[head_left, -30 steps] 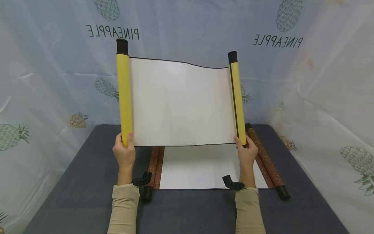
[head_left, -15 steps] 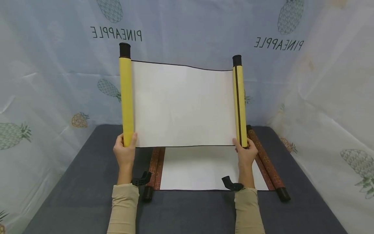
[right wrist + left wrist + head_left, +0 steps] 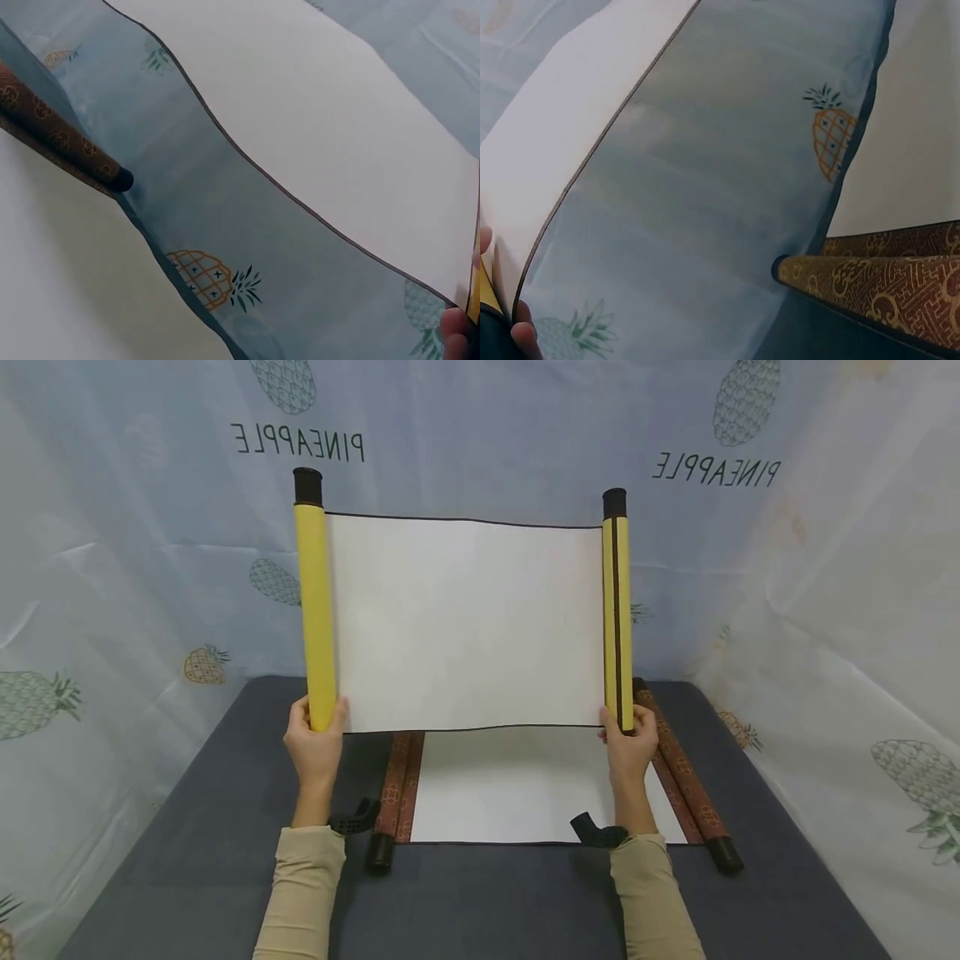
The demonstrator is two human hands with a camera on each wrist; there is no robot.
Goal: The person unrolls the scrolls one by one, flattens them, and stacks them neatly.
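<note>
A yellow scroll with black end caps is held up, its blank white sheet (image 3: 468,627) stretched between two upright rollers. My left hand (image 3: 315,747) grips the lower end of the left yellow roller (image 3: 316,610), thumb on the near side. On the other side, my right hand (image 3: 632,747) grips the bottom of the right yellow roller (image 3: 617,618), which has a dark stripe down its length. Fingertips (image 3: 525,330) show at the sheet's lower corner in the left wrist view. In the right wrist view, fingertips (image 3: 452,330) curl by the opposite corner.
Beneath the raised scroll, a second scroll with a white sheet (image 3: 495,802) lies unrolled on the dark grey table (image 3: 480,910). Its brown patterned rollers (image 3: 392,789) have black ends. A pineapple-print curtain (image 3: 480,435) hangs behind and at both sides.
My hands have moved slightly apart, so more of the yellow scroll's sheet shows between the rollers. The right roller has turned, bringing its dark stripe toward the middle, and now stands more upright.
</note>
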